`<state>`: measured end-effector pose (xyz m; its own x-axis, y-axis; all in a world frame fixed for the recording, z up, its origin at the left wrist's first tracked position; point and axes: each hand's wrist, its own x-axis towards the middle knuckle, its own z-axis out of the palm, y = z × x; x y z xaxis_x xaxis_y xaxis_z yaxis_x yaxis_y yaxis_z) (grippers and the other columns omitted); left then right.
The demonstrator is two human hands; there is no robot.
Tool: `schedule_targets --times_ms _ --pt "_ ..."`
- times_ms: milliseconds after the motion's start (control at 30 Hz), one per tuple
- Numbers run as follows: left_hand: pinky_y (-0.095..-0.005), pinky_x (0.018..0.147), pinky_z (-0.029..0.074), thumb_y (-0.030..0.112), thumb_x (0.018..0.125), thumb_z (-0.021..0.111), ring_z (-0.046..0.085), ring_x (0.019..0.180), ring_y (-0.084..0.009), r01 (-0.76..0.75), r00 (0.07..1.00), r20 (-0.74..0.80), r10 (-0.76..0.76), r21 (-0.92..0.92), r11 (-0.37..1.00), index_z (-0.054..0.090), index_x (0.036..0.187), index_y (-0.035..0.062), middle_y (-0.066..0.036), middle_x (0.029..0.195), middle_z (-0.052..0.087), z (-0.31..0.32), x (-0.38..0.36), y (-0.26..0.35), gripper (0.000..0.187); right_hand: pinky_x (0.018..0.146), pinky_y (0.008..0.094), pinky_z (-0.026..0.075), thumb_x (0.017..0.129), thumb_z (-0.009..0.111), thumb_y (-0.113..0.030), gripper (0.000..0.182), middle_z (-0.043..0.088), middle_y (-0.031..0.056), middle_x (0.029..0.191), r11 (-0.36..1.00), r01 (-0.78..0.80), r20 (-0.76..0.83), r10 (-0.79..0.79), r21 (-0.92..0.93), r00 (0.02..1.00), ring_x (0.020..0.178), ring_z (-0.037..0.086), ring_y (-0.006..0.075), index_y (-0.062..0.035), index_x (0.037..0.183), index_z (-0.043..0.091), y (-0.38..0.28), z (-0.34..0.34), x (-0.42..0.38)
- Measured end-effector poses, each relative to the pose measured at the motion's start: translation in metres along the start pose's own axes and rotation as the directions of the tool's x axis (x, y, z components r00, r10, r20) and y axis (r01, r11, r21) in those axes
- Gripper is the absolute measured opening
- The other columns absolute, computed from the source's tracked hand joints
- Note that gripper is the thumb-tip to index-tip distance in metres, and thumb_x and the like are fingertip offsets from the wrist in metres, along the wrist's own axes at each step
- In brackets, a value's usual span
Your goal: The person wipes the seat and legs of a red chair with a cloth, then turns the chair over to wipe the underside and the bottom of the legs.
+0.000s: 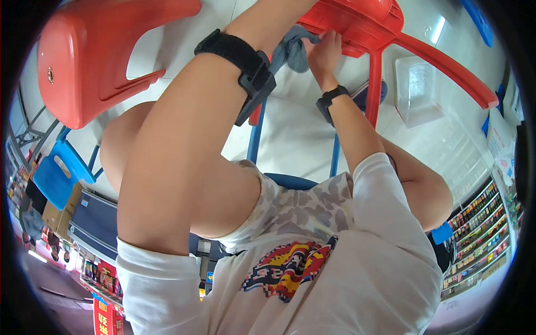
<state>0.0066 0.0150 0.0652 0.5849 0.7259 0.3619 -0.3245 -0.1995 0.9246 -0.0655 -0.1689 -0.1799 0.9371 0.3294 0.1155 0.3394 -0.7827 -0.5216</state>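
My right hand (pixel 325 58) is closed on a wet-looking grey cloth (pixel 291 50). Its fingers press the cloth near the underside of a red plastic stool (pixel 360 25), which is tipped over with its legs pointing towards me and to the right. My left forearm (pixel 273 25), with a black strap on it, reaches up past the top edge of the view towards the same stool. That puts my left hand out of sight. A dark band also sits on my right wrist.
Another red plastic seat (pixel 84 67) stands at the left, beside a blue chair (pixel 64 173). A clear plastic box (pixel 419 92) rests on the tiled floor at right. Stocked shelves (pixel 480 229) line the right edge. A cardboard box (pixel 61 209) and people are at lower left.
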Motion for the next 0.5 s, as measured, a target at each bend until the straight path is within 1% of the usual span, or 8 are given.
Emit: schedule_targets --times_ms 33,67,100,133,167,233,367,500 --pt "-0.031 0.054 0.036 0.003 0.08 0.068 0.04 0.062 -0.007 -0.005 1.0 0.002 0.005 -0.019 1.0 0.051 0.066 -0.0009 0.002 0.061 0.043 0.0 -0.001 0.001 0.022 0.082 0.0489 0.055 0.069 0.088 -0.034 0.046 0.069 0.0191 0.095 0.98 -0.198 0.03 0.199 -0.014 0.98 0.09 0.068 0.0418 -0.0038 0.097 0.069 0.003 0.011 -0.007" --pt "-0.0308 0.054 0.036 0.003 0.08 0.068 0.04 0.062 -0.007 -0.01 1.0 0.002 0.01 -0.037 0.999 0.052 0.066 -0.0013 0.002 0.061 0.044 0.0 -0.002 0.001 0.021 0.082 0.0489 0.055 0.069 0.088 -0.034 0.046 0.069 0.0191 0.095 0.98 -0.197 0.034 0.197 -0.01 0.98 0.09 0.068 0.0418 -0.0038 0.097 0.069 -0.003 0.014 -0.003" --pt "-0.0308 0.054 0.036 0.003 0.08 0.068 0.04 0.062 -0.007 -0.008 1.0 0.002 0.008 -0.03 1.0 0.052 0.066 -0.0013 0.002 0.061 0.044 0.0 -0.002 -0.001 0.021 0.087 0.0471 0.054 0.069 0.088 -0.039 0.054 0.071 0.022 0.101 0.831 -0.557 0.19 0.548 -0.007 0.815 0.099 0.068 0.042 0.0001 0.101 0.07 -0.01 0.017 0.001" --pt "-0.0309 0.054 0.037 0.003 0.08 0.068 0.04 0.062 -0.0071 0.006 1.0 -0.002 -0.006 -0.031 1.0 0.053 0.067 -0.0015 0.001 0.061 0.044 0.0 -0.001 -0.002 0.02 0.093 0.0454 0.054 0.069 0.088 -0.045 0.062 0.072 0.0249 0.108 0.556 -0.829 0.33 0.796 -0.067 0.507 0.107 0.068 0.0421 0.0041 0.105 0.071 -0.017 0.02 0.002" --pt "-0.0309 0.054 0.037 0.003 0.079 0.068 0.041 0.062 -0.0073 0.017 1.0 -0.004 -0.017 -0.032 0.999 0.053 0.068 -0.0017 0.001 0.061 0.045 0.0 0.0 -0.003 0.02 0.093 0.0454 0.054 0.069 0.088 -0.045 0.062 0.072 0.0249 0.108 0.554 -0.83 0.336 0.795 -0.066 0.505 0.107 0.068 0.0421 0.0041 0.105 0.071 -0.018 0.029 -0.002" --pt "-0.0312 0.054 0.038 0.004 0.08 0.068 0.041 0.062 -0.0074 0.015 1.0 -0.001 -0.015 -0.036 0.999 0.054 0.068 -0.0019 0.001 0.061 0.045 0.001 0.001 -0.004 0.019 0.1 0.0431 0.052 0.072 0.083 -0.052 0.074 0.07 0.0292 0.12 0.364 -0.913 0.404 0.819 0.184 0.408 0.117 0.066 0.0407 0.01 0.109 0.071 -0.023 0.051 -0.007" --pt "-0.0322 0.055 0.039 0.004 0.08 0.067 0.042 0.063 -0.0079 -0.004 1.0 0.004 0.004 -0.051 0.999 0.055 0.069 -0.0022 -0.001 0.062 0.046 -0.001 -0.001 -0.002 0.018 0.102 0.0439 0.051 0.072 0.081 -0.057 0.077 0.069 0.0291 0.121 0.353 -0.928 0.382 0.847 0.117 0.37 0.117 0.067 0.0404 0.0095 0.109 0.07 -0.026 0.083 0.003" --pt "-0.0321 0.055 0.039 0.004 0.081 0.067 0.042 0.063 -0.008 -0.009 1.0 0.005 0.009 -0.05 0.999 0.054 0.069 -0.0025 -0.001 0.061 0.045 -0.003 0.001 -0.004 0.018 0.106 0.0446 0.049 0.073 0.08 -0.057 0.084 0.065 0.0307 0.128 0.347 -0.918 0.471 0.788 0.192 0.396 0.121 0.064 0.0424 0.0087 0.123 0.063 -0.024 0.09 0.01"
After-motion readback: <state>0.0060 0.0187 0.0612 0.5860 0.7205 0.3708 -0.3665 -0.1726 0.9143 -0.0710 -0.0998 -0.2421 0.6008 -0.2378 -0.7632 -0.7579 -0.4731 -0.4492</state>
